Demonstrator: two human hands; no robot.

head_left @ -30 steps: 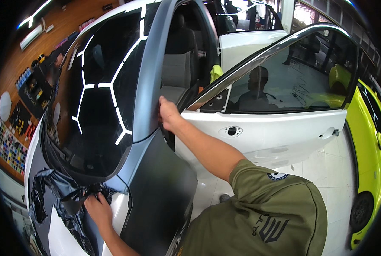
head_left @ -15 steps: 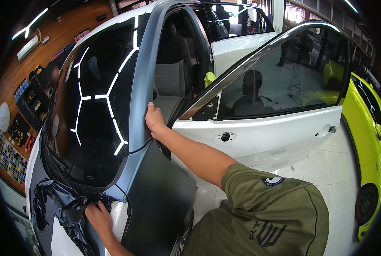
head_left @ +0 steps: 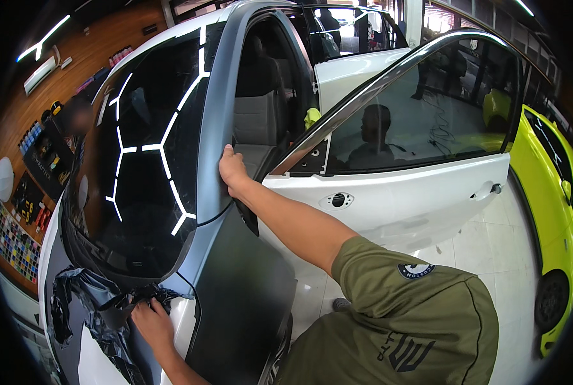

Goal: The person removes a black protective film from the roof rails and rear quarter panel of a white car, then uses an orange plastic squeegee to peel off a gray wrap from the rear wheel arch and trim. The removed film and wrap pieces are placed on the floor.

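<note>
My right hand (head_left: 235,171) grips the blue-grey windshield pillar (head_left: 215,135) of a white car at the open front door, thumb up. Its other fingers are mostly hidden. At the lower left, my left hand (head_left: 153,322) is closed on crumpled glossy black film (head_left: 97,296), bunched at the base of the dark windshield (head_left: 146,192). The film trails down over the bonnet's edge. Between my arms lies a dark satin front fender (head_left: 238,298).
The open white front door (head_left: 395,205) stands to the right of my right arm. Beyond it is a bright green car (head_left: 549,212). A yellow-green cloth (head_left: 312,117) lies by the door opening. Shelves with bottles and colour swatches (head_left: 15,240) line the left wall.
The view has shifted slightly. My right hand stays on the pillar and my left hand stays at the black film, with only small finger movement.
</note>
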